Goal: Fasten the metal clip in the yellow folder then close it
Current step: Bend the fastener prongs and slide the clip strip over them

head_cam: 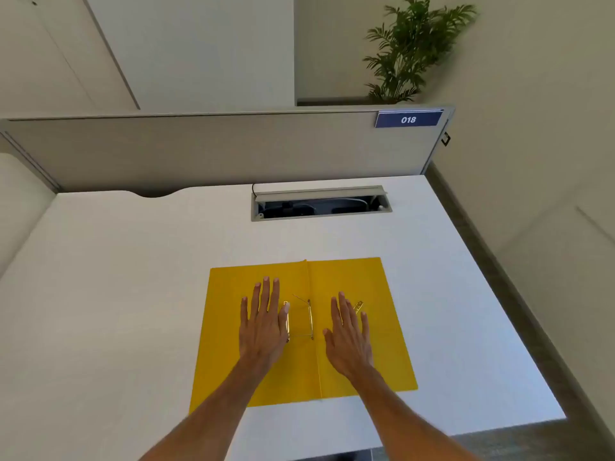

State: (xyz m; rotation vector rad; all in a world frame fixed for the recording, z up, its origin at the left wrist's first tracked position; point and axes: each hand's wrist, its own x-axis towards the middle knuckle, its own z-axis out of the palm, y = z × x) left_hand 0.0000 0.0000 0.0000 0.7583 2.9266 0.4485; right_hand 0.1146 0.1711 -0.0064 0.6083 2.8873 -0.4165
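The yellow folder (372, 354) lies open and flat on the white desk, its centre fold running away from me. My left hand (264, 322) rests palm down on the left flap, fingers spread. On the right flap my right hand (349, 334) lies flat in the same way. Between the hands, beside the fold, sits the metal clip (307, 319): a thin gold bar with prongs sticking up. A second small gold piece (358, 306) peeks out past my right fingertips. Neither hand holds anything.
The white desk (133, 294) reaches to a grey partition with a blue "018" label (408, 119). An open cable tray (319, 204) is set into the desk behind the folder. The desk's right edge (492, 294) drops to the floor. A potted plant (409, 51) stands beyond the partition.
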